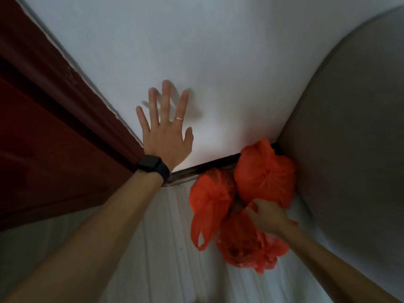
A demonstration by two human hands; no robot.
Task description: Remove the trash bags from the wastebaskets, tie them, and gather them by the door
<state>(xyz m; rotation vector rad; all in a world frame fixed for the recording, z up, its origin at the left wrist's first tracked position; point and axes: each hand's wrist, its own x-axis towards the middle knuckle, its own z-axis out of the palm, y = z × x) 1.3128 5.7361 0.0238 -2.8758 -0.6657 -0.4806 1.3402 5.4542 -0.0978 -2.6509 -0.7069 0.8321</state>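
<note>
While your left hand (167, 138) presses the wall (218, 62), fingers (165, 99) spread, your right hand (267, 215) stretches low. Its curled fingers (253, 213) grip a bag (244, 248).

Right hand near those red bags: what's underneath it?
The right hand grips the top of the nearest red bag, lying on the floor. The hand covers the bag's neck, and the plastic hides its contents.

The left hand (167, 136) lies flat on the white wall (218, 62), fingers spread, beside the dark red door (43, 138). On the floor (153, 248) at the wall's foot, a knotted bag (264, 173) and a loose-handled bag (209, 197) sit bunched together. The right hand (265, 213) grips the nearest bag (244, 248).
</note>
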